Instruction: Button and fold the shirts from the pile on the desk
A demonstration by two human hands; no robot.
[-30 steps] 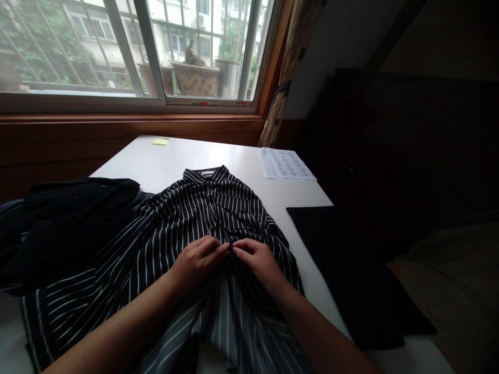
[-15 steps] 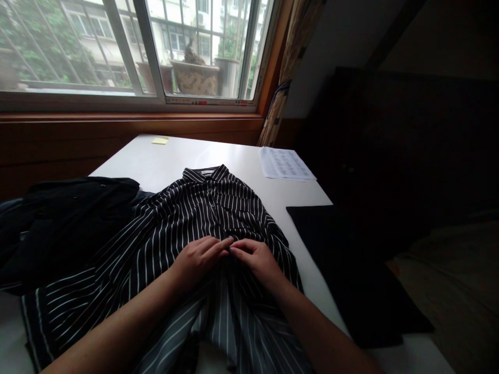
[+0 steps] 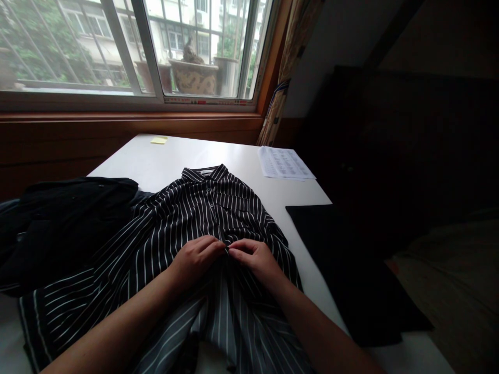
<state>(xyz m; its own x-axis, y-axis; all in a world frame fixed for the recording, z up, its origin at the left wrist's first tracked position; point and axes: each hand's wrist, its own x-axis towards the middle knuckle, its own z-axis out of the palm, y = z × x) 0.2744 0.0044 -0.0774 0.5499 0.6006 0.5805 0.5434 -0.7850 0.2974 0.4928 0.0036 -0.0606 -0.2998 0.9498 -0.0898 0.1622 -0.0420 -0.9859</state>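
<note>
Striped shirt (image 3: 171, 228), black with thin white lines, lies front side up on the white desk (image 3: 125, 163), its collar (image 3: 195, 175) toward the window (image 3: 202, 31) and its hem toward the person; laid that way, the front opening runs straight down between the arms, which probably explains why both hands meet there. Left hand (image 3: 198, 255) is curled nearly closed, fingertips gathered on the front edge, its thumb hidden beneath. Right hand (image 3: 255, 258) comes in from the other side, thumb and forefinger pinched together on the same edge, touching or almost touching the left fingertips. Two grips so close suggest something small needs steadying, though I cannot tell whether a button sits between them. Higher up, buttons (image 3: 211, 205) show along the front, and the lower panels spread apart, showing the greyer inside. To the left, dark clothes (image 3: 70, 218) lie heaped against the shirt; a black cloth (image 3: 339, 270) covers part of the right edge. Farther back are printed papers (image 3: 286, 163) and a yellow note (image 3: 159, 140). Daylight enters past a flowerpot (image 3: 195, 78) and a tied curtain (image 3: 276, 106); the room's right side is very dark.
</note>
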